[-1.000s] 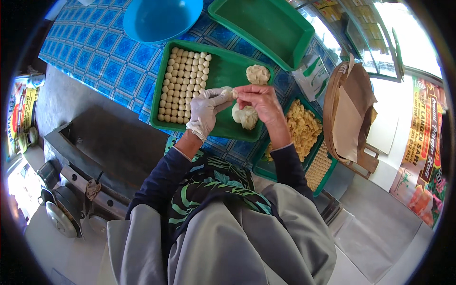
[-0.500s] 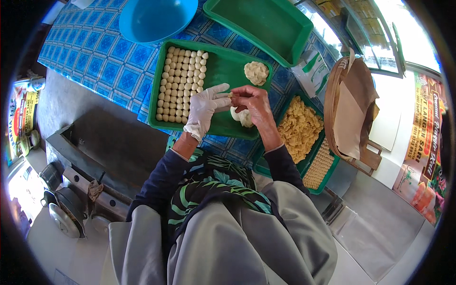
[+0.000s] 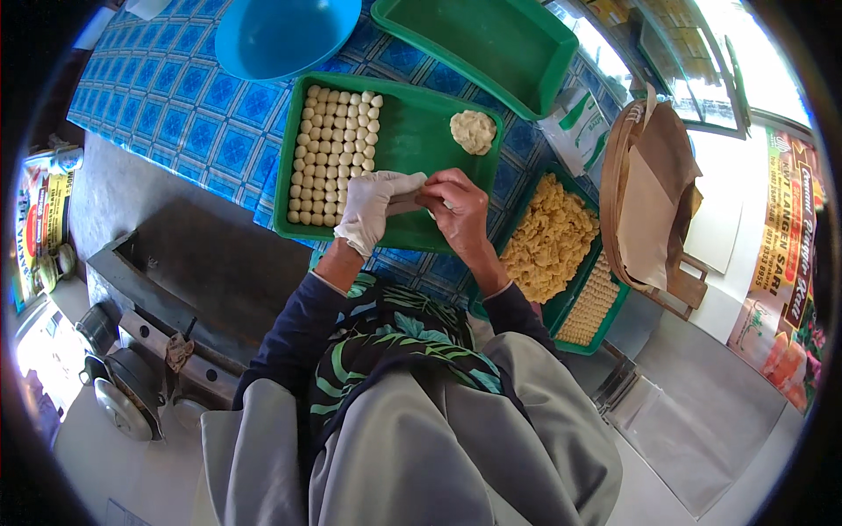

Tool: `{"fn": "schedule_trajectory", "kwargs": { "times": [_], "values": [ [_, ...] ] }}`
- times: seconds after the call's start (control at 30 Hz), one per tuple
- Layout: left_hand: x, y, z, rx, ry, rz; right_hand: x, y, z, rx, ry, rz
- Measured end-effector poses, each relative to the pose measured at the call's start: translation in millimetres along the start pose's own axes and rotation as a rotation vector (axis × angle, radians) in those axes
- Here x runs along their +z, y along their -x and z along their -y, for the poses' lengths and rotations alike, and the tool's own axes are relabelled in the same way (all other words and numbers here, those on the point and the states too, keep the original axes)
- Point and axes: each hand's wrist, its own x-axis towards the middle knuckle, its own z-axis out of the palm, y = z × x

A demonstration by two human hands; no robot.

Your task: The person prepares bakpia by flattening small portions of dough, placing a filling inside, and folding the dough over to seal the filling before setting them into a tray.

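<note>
Dough balls, small, white and round, are packed in rows at nine o'clock in the shallow green plastic tray, a pale, lumpy dough mound set at two. Now, over the five o'clock side, the white-gloved left hand and bare right hand are held fingertip to fingertip, left fingers nearly straight, right ones curled; whether anything is gripped cannot be told. Outside, towards four, a crumbly yellow mass is heaped.
</note>
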Motion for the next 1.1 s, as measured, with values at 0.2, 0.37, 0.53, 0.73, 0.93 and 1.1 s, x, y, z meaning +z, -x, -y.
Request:
{"fn": "schedule_trajectory", "kwargs": {
  "times": [0.2,0.37,0.53,0.73,0.93,1.1],
  "values": [
    [7,-1,22,0.235,0.04,-0.089,8,-5,10,0.535,-0.302,-0.161],
    [29,10,48,0.481,-0.109,-0.133,18,-5,-2,0.525,-0.424,-0.33],
    [22,18,34,0.451,-0.175,-0.179,5,-8,-1,0.608,-0.466,-0.184],
    [9,11,6,0.092,-0.033,-0.011,-9,-11,8,0.612,-0.383,0.005],
    [-12,1,13,0.144,0.019,-0.039,-38,0,-20,0.224,0.546,0.166],
    [-22,8,0,0.175,0.129,0.055,-14,27,-25,0.169,0.799,0.291]
  ]
}}
